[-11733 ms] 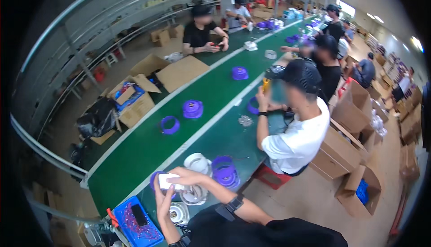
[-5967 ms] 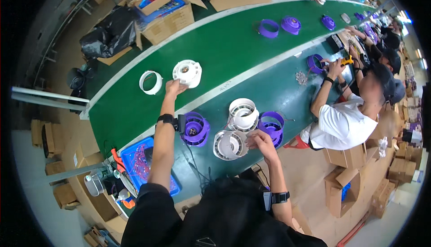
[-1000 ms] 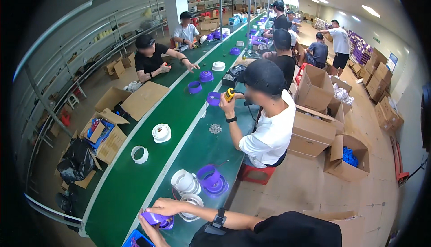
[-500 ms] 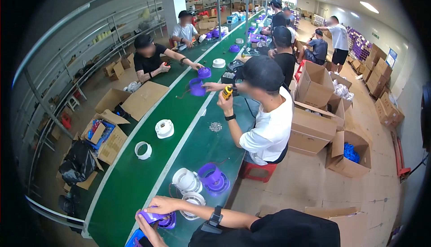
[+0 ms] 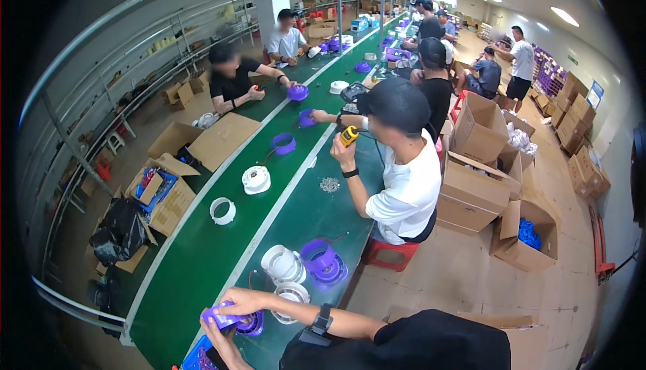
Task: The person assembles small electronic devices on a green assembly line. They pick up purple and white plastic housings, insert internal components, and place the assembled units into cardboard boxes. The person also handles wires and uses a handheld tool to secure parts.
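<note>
Near the lower edge, my right hand (image 5: 243,300) and my left hand (image 5: 219,335) are closed on a purple plastic housing (image 5: 219,317). The right fingers grip its upper side, while the left supports it from the near left side. Close beside it, a round purple housing (image 5: 254,324) sits on the green work surface, partly hidden by my right hand. Just beyond my right forearm stand a white ring-shaped housing (image 5: 293,294), another white housing (image 5: 281,262) and a purple housing with a round base (image 5: 319,254). Thin wires trail from some of them.
A green conveyor belt (image 5: 176,272) on my left carries a white ring (image 5: 222,211), a white round housing (image 5: 256,179) and a purple ring (image 5: 283,144). A blue bin (image 5: 198,354) is by my left hand. A seated co-worker (image 5: 407,175) holds a yellow tool (image 5: 348,135); cartons (image 5: 471,192) stand behind.
The view has shifted slightly. The seated co-worker's hand has left one purple ring on the belt and reached another farther up. My hands still hold the purple housing, tilted slightly differently.
</note>
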`<act>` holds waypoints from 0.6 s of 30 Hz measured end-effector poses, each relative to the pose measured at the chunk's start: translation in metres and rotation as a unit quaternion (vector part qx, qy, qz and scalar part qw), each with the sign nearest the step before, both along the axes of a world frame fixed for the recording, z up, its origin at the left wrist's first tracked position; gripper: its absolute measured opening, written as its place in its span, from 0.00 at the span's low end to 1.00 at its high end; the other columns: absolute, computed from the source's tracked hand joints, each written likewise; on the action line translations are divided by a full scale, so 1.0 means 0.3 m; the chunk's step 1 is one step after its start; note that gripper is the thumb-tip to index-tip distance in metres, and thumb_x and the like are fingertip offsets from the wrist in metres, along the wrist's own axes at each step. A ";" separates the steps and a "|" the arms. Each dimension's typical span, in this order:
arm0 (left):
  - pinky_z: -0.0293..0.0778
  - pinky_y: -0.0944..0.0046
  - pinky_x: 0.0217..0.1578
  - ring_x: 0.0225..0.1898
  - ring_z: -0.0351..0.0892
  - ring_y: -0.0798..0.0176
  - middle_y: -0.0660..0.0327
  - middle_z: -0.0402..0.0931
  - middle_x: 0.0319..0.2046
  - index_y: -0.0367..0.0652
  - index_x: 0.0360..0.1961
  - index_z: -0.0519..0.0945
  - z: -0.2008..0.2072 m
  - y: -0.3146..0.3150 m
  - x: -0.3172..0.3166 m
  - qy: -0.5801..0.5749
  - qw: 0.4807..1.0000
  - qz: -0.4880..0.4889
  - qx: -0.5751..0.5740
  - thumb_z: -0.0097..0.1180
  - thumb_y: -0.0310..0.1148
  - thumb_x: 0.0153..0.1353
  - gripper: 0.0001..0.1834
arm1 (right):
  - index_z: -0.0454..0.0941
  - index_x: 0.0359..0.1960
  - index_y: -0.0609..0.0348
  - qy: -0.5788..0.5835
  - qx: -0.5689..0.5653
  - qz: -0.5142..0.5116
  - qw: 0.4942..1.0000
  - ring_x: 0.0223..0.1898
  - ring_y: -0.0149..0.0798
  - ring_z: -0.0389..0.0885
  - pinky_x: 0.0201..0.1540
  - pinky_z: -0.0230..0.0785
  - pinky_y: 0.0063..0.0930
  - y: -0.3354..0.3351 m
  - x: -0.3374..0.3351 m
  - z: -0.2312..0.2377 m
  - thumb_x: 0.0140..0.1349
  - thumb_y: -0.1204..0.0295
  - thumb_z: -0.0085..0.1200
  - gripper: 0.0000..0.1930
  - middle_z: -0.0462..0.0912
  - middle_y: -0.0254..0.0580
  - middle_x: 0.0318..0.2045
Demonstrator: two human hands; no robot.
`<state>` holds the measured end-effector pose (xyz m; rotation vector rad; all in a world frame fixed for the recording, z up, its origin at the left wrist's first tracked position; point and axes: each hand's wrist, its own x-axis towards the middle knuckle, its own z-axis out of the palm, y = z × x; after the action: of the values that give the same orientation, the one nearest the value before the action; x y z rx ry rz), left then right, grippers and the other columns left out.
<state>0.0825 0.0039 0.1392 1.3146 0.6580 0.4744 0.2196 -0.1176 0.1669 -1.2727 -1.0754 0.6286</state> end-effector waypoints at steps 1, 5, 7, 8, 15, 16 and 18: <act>0.72 0.50 0.45 0.58 0.63 0.52 0.53 0.59 0.59 0.48 0.65 0.57 0.012 -0.030 0.024 0.003 1.000 0.006 -0.009 0.45 0.56 0.63 0.35 | 0.74 0.21 0.67 0.001 -0.019 -0.007 1.000 0.16 0.27 0.72 0.19 0.65 0.27 0.002 0.031 -0.050 0.65 0.60 0.49 0.22 0.74 0.36 0.12; 0.73 0.51 0.45 0.60 0.62 0.52 0.55 0.59 0.60 0.47 0.65 0.58 -0.006 0.017 -0.008 0.004 0.999 0.040 0.009 0.46 0.54 0.64 0.34 | 0.75 0.25 0.68 -0.032 -0.034 0.009 0.999 0.21 0.25 0.68 0.23 0.64 0.29 0.050 0.034 -0.021 0.66 0.60 0.47 0.20 0.73 0.33 0.16; 0.72 0.47 0.47 0.61 0.61 0.51 0.53 0.58 0.62 0.44 0.65 0.58 -0.045 0.039 0.004 -0.005 1.000 0.026 0.014 0.45 0.54 0.65 0.34 | 0.78 0.29 0.68 0.044 -0.021 0.000 0.999 0.22 0.23 0.69 0.24 0.65 0.25 0.070 0.048 -0.083 0.68 0.61 0.46 0.19 0.74 0.28 0.18; 0.73 0.49 0.46 0.59 0.63 0.51 0.53 0.60 0.60 0.42 0.64 0.60 -0.023 0.032 0.000 0.011 0.999 0.043 0.003 0.44 0.53 0.65 0.33 | 0.79 0.29 0.67 0.067 -0.107 0.035 0.991 0.22 0.22 0.69 0.24 0.65 0.23 0.057 0.062 -0.045 0.68 0.61 0.46 0.20 0.75 0.27 0.18; 0.77 0.52 0.40 0.48 0.75 0.57 0.56 0.70 0.49 0.46 0.56 0.67 0.017 0.025 -0.041 0.056 0.998 0.042 0.003 0.37 0.54 0.68 0.27 | 0.76 0.22 0.62 0.179 -0.097 0.058 0.977 0.13 0.23 0.72 0.14 0.63 0.16 0.086 0.039 -0.062 0.68 0.52 0.42 0.26 0.75 0.31 0.14; 0.76 0.50 0.41 0.49 0.74 0.57 0.56 0.70 0.49 0.46 0.56 0.67 0.026 0.024 -0.052 0.053 0.997 0.051 -0.001 0.37 0.55 0.67 0.27 | 0.76 0.22 0.62 0.176 -0.103 0.071 0.976 0.13 0.23 0.72 0.13 0.63 0.16 0.090 0.034 -0.044 0.68 0.52 0.42 0.26 0.75 0.31 0.14; 0.75 0.48 0.42 0.49 0.74 0.55 0.56 0.70 0.50 0.46 0.56 0.66 0.023 0.023 -0.073 0.044 0.997 0.058 -0.010 0.38 0.56 0.67 0.28 | 0.77 0.23 0.61 0.187 -0.111 0.095 0.972 0.15 0.23 0.73 0.15 0.64 0.17 0.116 0.019 -0.030 0.68 0.55 0.44 0.24 0.75 0.32 0.15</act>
<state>0.0606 0.0106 0.1460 1.2886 0.8140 0.5036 0.2251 -0.0827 0.1581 -1.1853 -0.8330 1.1125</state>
